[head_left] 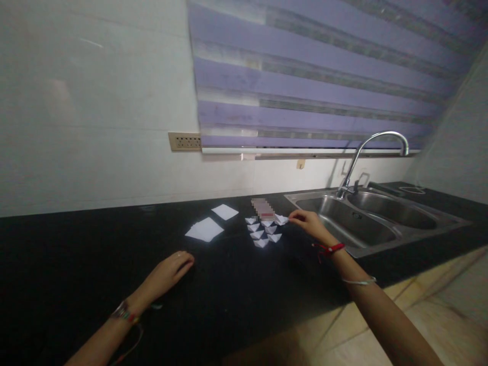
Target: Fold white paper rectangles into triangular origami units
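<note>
My right hand pinches the right tip of a small white folded paper boat, at the upper right of a group of similar boats. Several more paper boats stand in rough rows on the black countertop. To the left of them rests my left hand, palm down on the counter, its fingers loosely curved and nothing visible in them. Just beyond that hand lies a fanned pile of white paper sheets. Farther back is another white sheet, apart from the pile.
Behind the boats lies a flat pinkish item, blurred out. A double steel sink with a tall curved faucet is set in the counter at right. A socket panel and a purple striped blind are at the wall.
</note>
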Demonstrator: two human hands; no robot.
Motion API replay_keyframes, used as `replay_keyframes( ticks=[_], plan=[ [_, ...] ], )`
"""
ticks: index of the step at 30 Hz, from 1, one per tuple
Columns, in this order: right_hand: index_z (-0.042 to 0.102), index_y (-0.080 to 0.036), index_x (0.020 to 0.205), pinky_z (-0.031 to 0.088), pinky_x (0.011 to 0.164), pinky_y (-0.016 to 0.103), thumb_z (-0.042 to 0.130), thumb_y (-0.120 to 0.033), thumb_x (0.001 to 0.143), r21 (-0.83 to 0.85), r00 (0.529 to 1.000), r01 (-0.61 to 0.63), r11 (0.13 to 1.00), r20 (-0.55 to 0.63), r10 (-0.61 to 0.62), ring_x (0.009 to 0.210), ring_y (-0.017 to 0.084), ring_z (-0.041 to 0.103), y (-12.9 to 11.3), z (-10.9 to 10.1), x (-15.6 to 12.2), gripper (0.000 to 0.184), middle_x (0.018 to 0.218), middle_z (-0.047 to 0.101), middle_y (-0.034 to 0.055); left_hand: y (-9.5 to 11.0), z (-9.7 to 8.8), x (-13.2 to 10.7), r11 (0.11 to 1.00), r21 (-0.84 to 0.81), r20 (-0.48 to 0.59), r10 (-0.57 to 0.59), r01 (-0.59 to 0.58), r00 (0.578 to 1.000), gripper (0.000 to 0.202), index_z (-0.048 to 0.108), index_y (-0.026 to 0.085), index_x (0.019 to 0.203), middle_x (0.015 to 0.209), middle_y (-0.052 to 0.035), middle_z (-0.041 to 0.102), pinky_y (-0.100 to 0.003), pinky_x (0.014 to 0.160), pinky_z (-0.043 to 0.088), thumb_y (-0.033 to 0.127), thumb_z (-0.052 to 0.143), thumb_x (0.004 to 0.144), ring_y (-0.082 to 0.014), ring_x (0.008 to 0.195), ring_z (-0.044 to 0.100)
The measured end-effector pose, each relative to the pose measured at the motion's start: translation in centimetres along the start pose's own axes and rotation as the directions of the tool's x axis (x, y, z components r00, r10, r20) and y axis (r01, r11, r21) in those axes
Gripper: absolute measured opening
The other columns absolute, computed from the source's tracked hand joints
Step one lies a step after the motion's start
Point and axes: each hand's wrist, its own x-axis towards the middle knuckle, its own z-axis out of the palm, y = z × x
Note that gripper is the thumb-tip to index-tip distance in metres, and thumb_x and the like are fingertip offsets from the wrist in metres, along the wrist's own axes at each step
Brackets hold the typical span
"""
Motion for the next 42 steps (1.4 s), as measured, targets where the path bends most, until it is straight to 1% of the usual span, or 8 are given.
replay_keyframes(
  ticks=[3, 5, 7, 15, 21, 26, 32, 42],
  plan=[
    [0.061, -0.015, 0.073, 0.041, 0.061, 0.024, 0.050, -0.029, 0.072, -0.085, 0.995, -0.045, 0.995, 0.087, 0.053, 0.066, 0.015, 0.056, 4.0, -0.9, -1.2, 0.018, 0.071, 0.063, 0.0036, -0.1, -0.2, 0.0, 1.000, 0.009, -0.003, -0.009, 0.009, 1.000, 0.026, 0.054, 0.020, 0.087, 0.086, -0.0031, 0.057, -0.026, 0.075, 0.044, 0.034, 0.033, 0.084, -0.0149, 0.081, 0.054],
    [0.061, -0.015, 0.073, 0.041, 0.061, 0.025, 0.049, -0.029, 0.072, -0.119, 0.990, -0.054, 0.991, 0.121, 0.068, 0.066, 0.015, 0.055, 5.6, -0.6, -1.5, 0.019, 0.071, 0.063, 0.0039, -0.1, -0.5, -0.1, 1.000, 0.013, -0.006, -0.024, 0.024, 1.000, 0.026, 0.055, 0.020, 0.086, 0.086, -0.0031, 0.058, -0.026, 0.076, 0.044, 0.035, 0.033, 0.084, -0.0151, 0.081, 0.054],
    [0.061, -0.015, 0.073, 0.041, 0.063, 0.025, 0.048, -0.029, 0.072, -0.130, 0.986, -0.057, 0.990, 0.148, 0.076, 0.067, 0.015, 0.055, 6.4, -0.1, -1.5, 0.019, 0.073, 0.063, 0.0045, -0.3, -0.6, -0.2, 0.999, 0.012, 0.002, -0.040, 0.040, 0.999, 0.027, 0.055, 0.020, 0.086, 0.085, -0.0029, 0.058, -0.025, 0.074, 0.045, 0.036, 0.033, 0.084, -0.0150, 0.080, 0.055],
    [0.061, -0.015, 0.072, 0.041, 0.066, 0.025, 0.051, -0.029, 0.070, -0.084, 0.978, -0.074, 0.994, 0.189, 0.089, 0.069, 0.015, 0.055, 7.5, 1.3, 0.2, 0.017, 0.072, 0.062, 0.0039, -2.0, -0.3, -0.2, 0.998, -0.010, 0.006, -0.064, 0.064, 0.998, 0.026, 0.056, 0.020, 0.086, 0.086, -0.0026, 0.060, -0.025, 0.075, 0.045, 0.036, 0.036, 0.082, -0.0149, 0.081, 0.056],
    [0.062, -0.014, 0.073, 0.042, 0.068, 0.028, 0.054, -0.031, 0.068, -0.005, 0.972, -0.117, 0.993, 0.204, 0.116, 0.070, 0.016, 0.056, 8.8, 2.0, 0.7, 0.019, 0.073, 0.063, 0.0044, -2.8, -0.7, 0.0, 0.995, -0.023, -0.042, -0.101, 0.100, 0.994, 0.029, 0.058, 0.021, 0.082, 0.083, -0.0020, 0.062, -0.024, 0.072, 0.047, 0.040, 0.037, 0.080, -0.0158, 0.078, 0.058],
    [0.061, -0.013, 0.074, 0.043, 0.070, 0.029, 0.056, -0.032, 0.067, 0.068, 0.967, -0.156, 0.985, 0.214, 0.138, 0.072, 0.016, 0.056, 9.2, 2.4, 0.8, 0.021, 0.075, 0.063, 0.0048, -2.9, -1.1, 0.2, 0.994, -0.039, -0.066, -0.101, 0.098, 0.993, 0.031, 0.059, 0.021, 0.079, 0.079, -0.0009, 0.063, -0.023, 0.069, 0.047, 0.044, 0.037, 0.078, -0.0155, 0.074, 0.059],
    [0.060, -0.012, 0.077, 0.043, 0.071, 0.028, 0.057, -0.032, 0.065, 0.139, 0.966, -0.181, 0.974, 0.208, 0.150, 0.073, 0.015, 0.056, 9.2, 2.1, 0.7, 0.023, 0.077, 0.061, 0.0048, -2.6, -1.2, 0.4, 0.991, -0.049, -0.073, -0.130, 0.127, 0.989, 0.035, 0.058, 0.021, 0.078, 0.079, -0.0014, 0.064, -0.023, 0.068, 0.048, 0.047, 0.035, 0.077, -0.0164, 0.073, 0.060],
    [0.061, -0.012, 0.075, 0.044, 0.071, 0.031, 0.059, -0.033, 0.063, 0.167, 0.975, -0.200, 0.965, 0.135, 0.179, 0.073, 0.016, 0.057, 8.9, 2.3, 0.6, 0.024, 0.076, 0.062, 0.0058, -3.1, -0.9, 0.2, 0.992, -0.049, -0.068, -0.120, 0.117, 0.990, 0.031, 0.058, 0.020, 0.080, 0.081, -0.0019, 0.063, -0.024, 0.071, 0.047, 0.042, 0.037, 0.079, -0.0160, 0.076, 0.059]
  ],
)
